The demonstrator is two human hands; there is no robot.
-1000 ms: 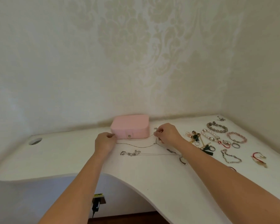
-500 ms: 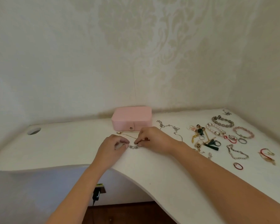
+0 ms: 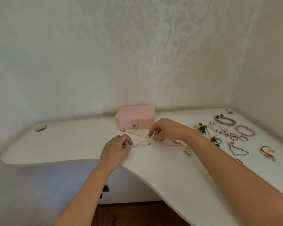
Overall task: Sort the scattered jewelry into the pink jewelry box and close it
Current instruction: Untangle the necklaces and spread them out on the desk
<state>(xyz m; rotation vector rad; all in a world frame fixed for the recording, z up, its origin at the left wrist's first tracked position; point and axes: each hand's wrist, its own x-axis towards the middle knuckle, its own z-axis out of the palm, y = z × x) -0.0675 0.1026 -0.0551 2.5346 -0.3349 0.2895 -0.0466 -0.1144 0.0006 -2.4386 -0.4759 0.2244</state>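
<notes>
The pink jewelry box (image 3: 135, 116) stands closed against the wall, its snap facing me. In front of it lies a thin gold chain (image 3: 134, 134). My left hand (image 3: 117, 149) pinches one end of a silver chain (image 3: 142, 143) on the white desk (image 3: 72, 144). My right hand (image 3: 166, 130) pinches the chain further along, fingers curled. An oval pendant (image 3: 188, 151) lies below my right wrist. Beaded bracelets (image 3: 225, 119), a pink bracelet (image 3: 244, 130), rings (image 3: 243, 138) and a silver link bracelet (image 3: 237, 149) are scattered at the right.
The desk has a curved front edge and a round cable hole (image 3: 40, 128) at the far left. Walls close in behind and on the right. A red cord piece (image 3: 267, 151) lies near the right edge. Dark floor (image 3: 137, 214) shows below the desk.
My hands have drawn apart a little, stretching the silver chain between them. The right hand has moved up and right; the left stays near the desk's front edge. The view shifted slightly.
</notes>
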